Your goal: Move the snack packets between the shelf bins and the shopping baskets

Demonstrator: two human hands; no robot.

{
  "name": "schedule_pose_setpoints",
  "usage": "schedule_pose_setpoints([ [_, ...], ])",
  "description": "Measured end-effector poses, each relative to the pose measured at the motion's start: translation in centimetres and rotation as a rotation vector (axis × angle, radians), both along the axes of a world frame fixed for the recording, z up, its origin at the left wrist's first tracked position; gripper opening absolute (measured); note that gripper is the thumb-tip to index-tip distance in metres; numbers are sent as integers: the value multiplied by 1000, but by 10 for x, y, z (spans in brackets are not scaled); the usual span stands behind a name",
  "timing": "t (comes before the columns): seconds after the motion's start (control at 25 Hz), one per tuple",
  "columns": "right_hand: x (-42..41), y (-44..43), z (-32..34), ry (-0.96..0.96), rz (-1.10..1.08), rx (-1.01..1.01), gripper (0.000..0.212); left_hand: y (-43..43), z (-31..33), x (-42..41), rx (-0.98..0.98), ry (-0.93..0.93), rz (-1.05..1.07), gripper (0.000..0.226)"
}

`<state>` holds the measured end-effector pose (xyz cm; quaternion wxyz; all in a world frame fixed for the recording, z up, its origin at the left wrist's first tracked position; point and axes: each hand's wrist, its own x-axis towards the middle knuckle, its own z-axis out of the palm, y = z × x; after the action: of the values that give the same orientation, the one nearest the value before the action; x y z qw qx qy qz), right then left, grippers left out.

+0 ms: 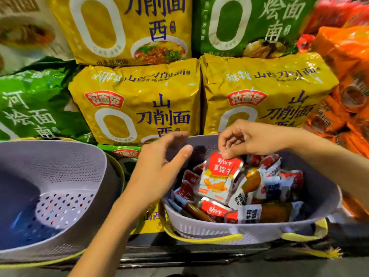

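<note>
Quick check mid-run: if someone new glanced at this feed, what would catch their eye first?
First, the right hand pinching a red-and-white snack packet by its top edge, over the right basket heaped with packets. Next, the left hand, open beside it, and the left basket showing its perforated floor. Big yellow noodle bags fill the shelf behind.

Two big yellow noodle bags stand side by side, touching, at the centre: the left yellow bag (137, 108) and the right yellow bag (265, 92). Above them at 12 o'clock sits an upper yellow bag (123, 29), with an upper green bag (249, 25) at 1 o'clock. A lower green bag (34, 104) lies at 9 o'clock, orange packs (343, 66) pile at 3 o'clock, and a blurred white pack (24, 31) shows at 10 o'clock. A dark shelf edge (199, 256) runs across at 6 o'clock.
</note>
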<state>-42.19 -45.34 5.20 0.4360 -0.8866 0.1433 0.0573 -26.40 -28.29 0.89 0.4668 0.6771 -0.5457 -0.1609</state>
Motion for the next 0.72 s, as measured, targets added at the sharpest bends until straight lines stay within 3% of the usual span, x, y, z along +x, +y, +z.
schedule_pose_setpoints([
  [0.08,-3,-1,21,-101,-48,91,6,-11,3,-2,135,122,-151,53],
  [0.16,-2,4,31,-188,-98,211,8,-19,5,-5,214,234,-263,42],
  [0.24,1,7,30,-239,-146,271,10,-20,7,-8,196,371,-322,24],
  [0.36,1,0,16,-233,-339,285,9,-19,5,-9,56,475,-235,25],
  [0.44,-4,2,2,-47,-314,102,22,-18,4,-12,-29,509,-146,30],
  [0.56,-5,29,-30,382,128,-324,18,-18,4,-12,-56,572,-130,38],
  [0.64,3,50,-50,456,283,-612,31,-19,2,-9,-50,601,-121,39],
  [0.72,12,58,-59,400,267,-663,31,-20,3,-9,-64,627,-91,31],
])
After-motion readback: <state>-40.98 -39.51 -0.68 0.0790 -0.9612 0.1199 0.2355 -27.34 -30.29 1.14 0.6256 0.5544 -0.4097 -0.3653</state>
